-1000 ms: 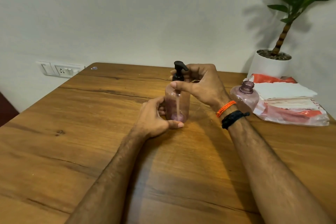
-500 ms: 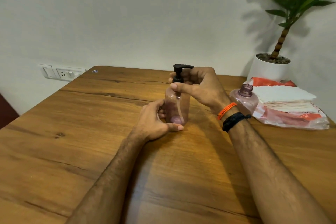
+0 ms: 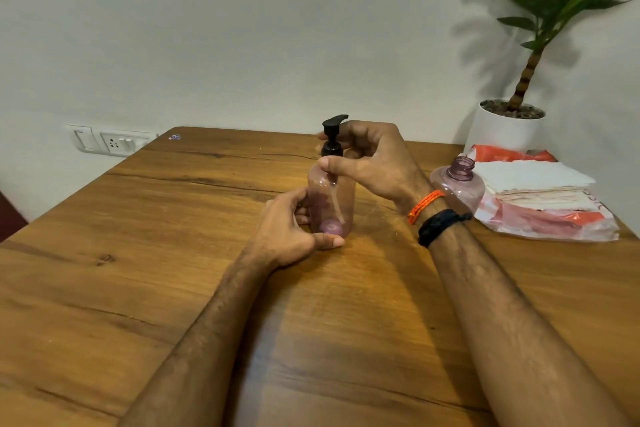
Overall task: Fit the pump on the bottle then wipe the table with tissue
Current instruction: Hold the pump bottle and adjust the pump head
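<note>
Left hand (image 3: 291, 236) grips the bottle (image 3: 332, 204) base; right hand (image 3: 374, 163) seemingly pinches the pump (image 3: 332, 135) collar.

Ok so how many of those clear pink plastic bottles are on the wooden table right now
2. One pink plastic bottle stands mid-table, black pump on its neck, between the left hand and right hand. The open pink bottle sits beside the tissue pack. None looks hidden.

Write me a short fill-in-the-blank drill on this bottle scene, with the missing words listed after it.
1. The pump on the held bottle is coloured ____.
2. The left hand steadies the bottle near its ____.
3. The second bottle, by the tissue stack, has no ____.
4. The right hand wears an orange band and a ____ one.

Missing words: black; base; pump; black
</note>
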